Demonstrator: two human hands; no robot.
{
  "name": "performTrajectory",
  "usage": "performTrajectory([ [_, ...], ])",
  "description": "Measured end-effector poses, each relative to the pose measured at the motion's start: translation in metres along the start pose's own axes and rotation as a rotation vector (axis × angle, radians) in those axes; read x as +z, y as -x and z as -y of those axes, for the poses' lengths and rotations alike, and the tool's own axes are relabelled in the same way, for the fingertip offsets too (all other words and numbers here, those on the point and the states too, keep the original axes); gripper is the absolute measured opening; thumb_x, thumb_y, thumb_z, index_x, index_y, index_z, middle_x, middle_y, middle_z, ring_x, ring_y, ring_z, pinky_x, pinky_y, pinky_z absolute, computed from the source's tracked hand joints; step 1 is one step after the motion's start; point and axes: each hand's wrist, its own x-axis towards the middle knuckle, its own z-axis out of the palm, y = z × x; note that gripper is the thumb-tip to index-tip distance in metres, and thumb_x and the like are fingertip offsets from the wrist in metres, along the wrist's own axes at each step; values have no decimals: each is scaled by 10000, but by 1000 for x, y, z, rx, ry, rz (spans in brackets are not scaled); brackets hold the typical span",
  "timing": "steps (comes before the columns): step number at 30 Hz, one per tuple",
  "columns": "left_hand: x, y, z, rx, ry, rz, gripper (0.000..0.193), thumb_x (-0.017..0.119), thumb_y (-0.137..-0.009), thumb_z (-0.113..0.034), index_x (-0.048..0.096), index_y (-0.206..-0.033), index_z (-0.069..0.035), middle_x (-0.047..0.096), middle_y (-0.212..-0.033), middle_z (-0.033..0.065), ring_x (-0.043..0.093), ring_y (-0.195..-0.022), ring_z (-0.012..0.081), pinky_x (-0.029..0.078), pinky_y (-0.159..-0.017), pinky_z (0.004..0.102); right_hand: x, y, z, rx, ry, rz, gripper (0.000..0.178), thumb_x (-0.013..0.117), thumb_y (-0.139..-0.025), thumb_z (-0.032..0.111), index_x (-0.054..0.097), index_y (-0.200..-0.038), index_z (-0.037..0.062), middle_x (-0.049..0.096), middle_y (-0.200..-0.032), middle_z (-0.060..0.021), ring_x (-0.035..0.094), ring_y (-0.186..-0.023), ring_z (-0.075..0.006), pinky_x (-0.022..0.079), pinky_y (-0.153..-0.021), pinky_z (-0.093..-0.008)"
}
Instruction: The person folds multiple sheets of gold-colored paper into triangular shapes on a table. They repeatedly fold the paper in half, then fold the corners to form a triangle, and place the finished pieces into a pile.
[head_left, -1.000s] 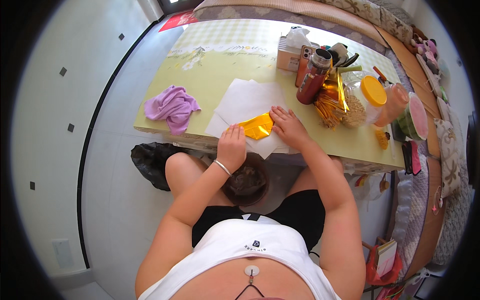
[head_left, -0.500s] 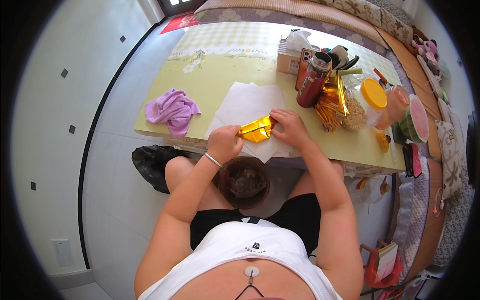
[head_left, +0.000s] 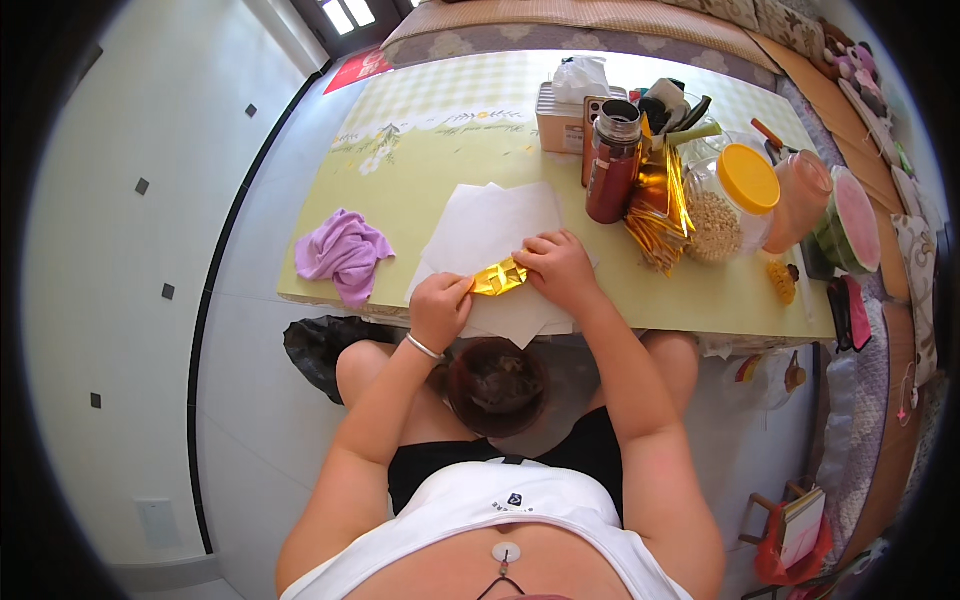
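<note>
A small folded piece of shiny gold foil paper point(head_left: 499, 278) is held between my two hands, over white paper sheets point(head_left: 490, 222) spread on the table. My left hand point(head_left: 440, 308) pinches its left end. At the other end, my right hand point(head_left: 558, 268) grips the foil between thumb and fingers. To the right, a bundle of gold folded foil pieces point(head_left: 660, 215) leans beside a dark red thermos point(head_left: 613, 170) without its lid. A crumpled purple cloth point(head_left: 344, 254) lies left of the sheets.
Behind the thermos stands a tissue box point(head_left: 562, 118). Further right are a yellow-lidded jar point(head_left: 738, 195), a pinkish jar point(head_left: 797, 205), a cut watermelon point(head_left: 850, 222) and a small yellow brush point(head_left: 782, 283). Below the table edge sit a brown bin point(head_left: 497, 388) and a black bag point(head_left: 325, 358).
The gold foil looks narrower and more folded between my hands, and my right hand has come closer to my left. The whole view has shifted slightly.
</note>
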Motion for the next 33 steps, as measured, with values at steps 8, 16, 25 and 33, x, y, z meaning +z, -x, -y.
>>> performTrajectory([
  [8, 14, -13, 22, -506, 731, -124, 93, 708, -906, -68, 722, -917, 24, 720, -835, 56, 691, -718, 189, 540, -638, 301, -6, -5, 1, 332, -670, -191, 171, 735, -873, 127, 759, -1031, 66, 713, -804, -78, 660, -700, -182, 533, -660, -305],
  [16, 17, -42, 32, -697, 1019, 73, 87, 694, -925, -44, 720, -964, 29, 668, -732, 17, 592, -565, 71, 422, -511, 202, -12, -8, 3, 601, -981, -204, 197, 701, -935, 106, 733, -1091, -11, 703, -815, -44, 626, -670, -81, 519, -597, -232],
  [25, 16, -40, 43, -572, 1118, 194, 56, 682, -917, 3, 721, -946, 30, 644, -717, 13, 562, -589, 73, 436, -540, 209, -6, -2, 3, 591, -947, -264, 165, 684, -946, 81, 730, -1052, -37, 648, -743, 2, 584, -666, -49, 486, -570, -215],
  [33, 4, -42, 40, -770, 1234, 169, 107, 706, -903, -27, 690, -1004, 7, 636, -704, 17, 559, -560, 74, 417, -513, 202, -23, -13, 26, 753, -1009, -256, 215, 686, -925, 42, 651, -1132, -6, 659, -798, -15, 608, -647, -69, 468, -578, -211],
])
